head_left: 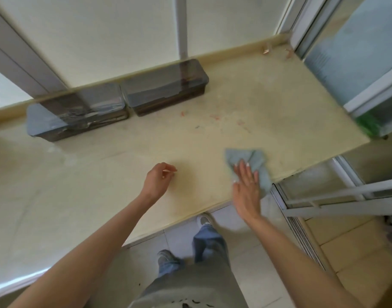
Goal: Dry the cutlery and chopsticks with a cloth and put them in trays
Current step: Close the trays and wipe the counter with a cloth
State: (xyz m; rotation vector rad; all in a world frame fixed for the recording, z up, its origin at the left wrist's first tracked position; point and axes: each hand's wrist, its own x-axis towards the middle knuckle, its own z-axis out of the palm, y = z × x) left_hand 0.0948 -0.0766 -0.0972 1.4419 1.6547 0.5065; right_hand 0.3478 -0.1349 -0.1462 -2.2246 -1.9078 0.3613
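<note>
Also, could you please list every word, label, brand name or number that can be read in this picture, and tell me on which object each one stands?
No text can be read in this picture.
Left dark translucent plastic lidded tray: no label visible; this part is blurred.
Right dark translucent plastic lidded tray: no label visible, also blurred.
Crumpled grey-blue cloth: no print.
Beige stone counter: only reddish stains, no writing.

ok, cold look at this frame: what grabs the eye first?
The right hand lies flat on a crumpled blue-grey cloth near the front right edge of the counter. The left hand hovers beside it, loosely curled and holding nothing. Against the back wall sit a left tray and a right tray, dark with see-through lids.
</note>
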